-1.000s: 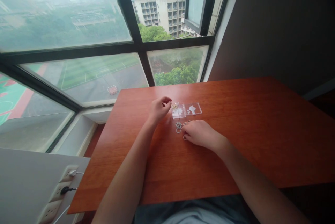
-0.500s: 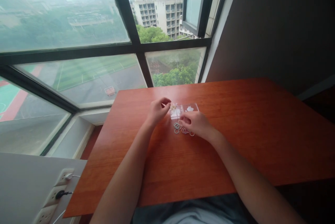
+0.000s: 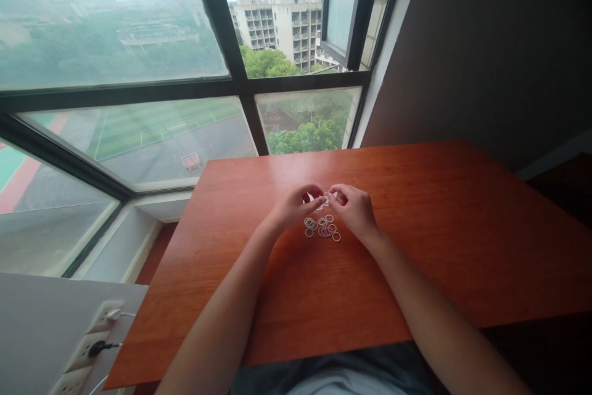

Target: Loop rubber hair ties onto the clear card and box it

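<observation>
My left hand (image 3: 300,204) and my right hand (image 3: 354,207) meet fingertip to fingertip over a small clear plastic box (image 3: 319,207). The hands hide most of that box. A small pale ring (image 3: 326,199) shows at the pinched fingertips of my right hand. The fingers of my left hand are also pinched, right beside it; what they hold is too small to make out. Just in front of the hands lies a loose group of thin rings (image 3: 324,232), whitish and pinkish, several of them overlapping.
All of this is on a reddish-brown wooden table (image 3: 296,302). Behind it stands a dark-framed window (image 3: 250,84), one pane swung outward. A dark wall (image 3: 472,62) rises at the right. Wall sockets (image 3: 87,346) with plugged-in cables are low at the left.
My right hand has moved up from the rings, and my left hand has come right and slightly nearer. Their fingertips now meet, covering the box that showed between them before.
</observation>
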Motion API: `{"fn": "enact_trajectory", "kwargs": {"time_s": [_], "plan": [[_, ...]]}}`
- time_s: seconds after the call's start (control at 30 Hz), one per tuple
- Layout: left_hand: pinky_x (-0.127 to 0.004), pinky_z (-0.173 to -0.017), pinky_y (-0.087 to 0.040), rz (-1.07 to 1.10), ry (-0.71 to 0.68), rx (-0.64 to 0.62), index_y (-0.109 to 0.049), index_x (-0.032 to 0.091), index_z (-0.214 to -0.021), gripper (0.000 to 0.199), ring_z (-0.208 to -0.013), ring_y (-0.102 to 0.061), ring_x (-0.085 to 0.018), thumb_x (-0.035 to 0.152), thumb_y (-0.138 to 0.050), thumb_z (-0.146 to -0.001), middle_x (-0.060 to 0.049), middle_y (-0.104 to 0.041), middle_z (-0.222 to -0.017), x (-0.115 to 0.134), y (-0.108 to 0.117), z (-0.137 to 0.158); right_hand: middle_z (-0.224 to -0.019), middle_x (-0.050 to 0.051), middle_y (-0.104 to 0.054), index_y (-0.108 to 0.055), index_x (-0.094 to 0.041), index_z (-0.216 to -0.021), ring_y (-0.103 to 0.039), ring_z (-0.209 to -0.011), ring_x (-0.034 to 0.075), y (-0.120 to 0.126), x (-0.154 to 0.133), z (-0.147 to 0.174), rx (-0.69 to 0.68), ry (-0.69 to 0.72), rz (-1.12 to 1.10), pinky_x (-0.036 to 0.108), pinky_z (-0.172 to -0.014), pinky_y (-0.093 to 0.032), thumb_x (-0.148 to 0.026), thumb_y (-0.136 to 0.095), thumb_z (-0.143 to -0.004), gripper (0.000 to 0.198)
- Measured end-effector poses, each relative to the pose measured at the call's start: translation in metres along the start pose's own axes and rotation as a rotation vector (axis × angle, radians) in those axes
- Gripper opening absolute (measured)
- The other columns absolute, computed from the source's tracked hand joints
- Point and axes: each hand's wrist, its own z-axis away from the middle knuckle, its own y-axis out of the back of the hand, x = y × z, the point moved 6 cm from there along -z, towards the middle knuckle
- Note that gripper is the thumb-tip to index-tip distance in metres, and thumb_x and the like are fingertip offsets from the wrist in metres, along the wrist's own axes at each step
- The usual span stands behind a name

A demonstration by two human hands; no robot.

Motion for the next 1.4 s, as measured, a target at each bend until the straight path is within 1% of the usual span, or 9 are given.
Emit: {"fn": "enact_trajectory", "kwargs": {"time_s": [0.3,0.37,0.5,0.6,0.7,0.9,1.17,1.3,1.4], "plan": [[-0.020,-0.058,-0.042,-0.106,-0.054,0.064,-0.067,0.017,-0.082,0.010,-0.061,-0.055,-0.009,0.020,-0.058,-0.081,-0.002,-0.068,-0.075,-0.007,-0.004,-0.002,-0.061,-0.002,-0.056,-0.068,-0.019,-0.086,-0.050,-0.058,0.012,0.000,-0.003,0.000,0.004,0.010,-0.005,0.023,-0.060,-0.035,-0.028,-0.057,-0.083,0.015],[-0.021,-0.058,-0.042,-0.166,-0.033,0.121,-0.067,0.018,-0.082,0.009,-0.061,-0.055,-0.010,0.019,-0.058,-0.080,-0.001,-0.068,-0.075,-0.010,0.001,-0.001,-0.060,-0.002,-0.055,-0.068,-0.019,-0.085,-0.050,-0.057,0.012,-0.001,-0.002,0.000,0.019,0.006,-0.008,0.023,-0.060,-0.035,-0.027,-0.058,-0.082,0.013],[-0.023,-0.058,-0.040,-0.329,0.036,0.291,-0.066,0.019,-0.080,0.008,-0.059,-0.054,-0.009,0.021,-0.058,-0.081,0.000,-0.069,-0.077,-0.019,0.018,0.001,-0.059,-0.003,-0.054,-0.068,-0.020,-0.083,-0.049,-0.056,0.012,-0.004,0.000,0.000,0.009,0.004,-0.008,0.023,-0.059,-0.034,-0.025,-0.058,-0.081,0.012],[-0.023,-0.059,-0.040,-0.348,0.071,0.345,-0.066,0.020,-0.081,0.008,-0.059,-0.054,-0.010,0.024,-0.058,-0.082,0.001,-0.069,-0.078,-0.024,0.025,0.003,-0.060,-0.002,-0.056,-0.067,-0.021,-0.081,-0.050,-0.057,0.012,-0.009,0.000,0.001,-0.039,0.014,0.007,0.023,-0.059,-0.034,-0.025,-0.057,-0.081,0.011],[-0.023,-0.059,-0.040,-0.348,0.076,0.334,-0.066,0.020,-0.082,0.009,-0.060,-0.055,-0.010,0.024,-0.058,-0.082,0.001,-0.068,-0.078,-0.026,0.023,0.003,-0.060,-0.003,-0.056,-0.067,-0.022,-0.082,-0.052,-0.059,0.012,-0.013,-0.001,0.003,-0.079,0.017,0.023,0.023,-0.061,-0.035,-0.024,-0.056,-0.081,0.011],[-0.024,-0.060,-0.039,-0.450,0.088,0.301,-0.068,0.020,-0.084,0.011,-0.062,-0.056,-0.012,0.024,-0.058,-0.082,-0.002,-0.069,-0.083,-0.025,0.021,0.002,-0.064,-0.003,-0.060,-0.067,-0.023,-0.083,-0.054,-0.064,0.013,-0.018,-0.001,0.003,-0.144,0.028,0.065,0.023,-0.061,-0.033,-0.022,-0.057,-0.080,0.011],[-0.024,-0.060,-0.040,-0.408,0.091,0.315,-0.067,0.020,-0.084,0.011,-0.063,-0.057,-0.012,0.024,-0.056,-0.082,-0.001,-0.069,-0.082,-0.031,0.029,0.003,-0.069,-0.002,-0.064,-0.068,-0.024,-0.082,-0.054,-0.064,0.013,-0.022,0.005,0.002,-0.224,0.013,0.082,0.024,-0.058,-0.031,-0.023,-0.058,-0.079,0.010],[-0.024,-0.060,-0.040,-0.392,0.090,0.315,-0.067,0.020,-0.083,0.011,-0.062,-0.057,-0.011,0.023,-0.056,-0.082,0.000,-0.069,-0.080,-0.031,0.031,0.004,-0.066,-0.002,-0.063,-0.069,-0.023,-0.082,-0.054,-0.061,0.012,-0.023,0.005,0.003,-0.301,-0.010,-0.004,0.023,-0.057,-0.032,-0.025,-0.058,-0.079,0.011],[-0.024,-0.060,-0.040,-0.402,0.102,0.315,-0.067,0.020,-0.083,0.012,-0.063,-0.057,-0.012,0.024,-0.056,-0.082,-0.001,-0.069,-0.080,-0.032,0.033,0.004,-0.064,-0.002,-0.063,-0.069,-0.022,-0.080,-0.055,-0.060,0.011,-0.024,0.001,0.006,-0.394,0.022,-0.073,0.022,-0.057,-0.033,-0.024,-0.059,-0.079,0.011]]}}
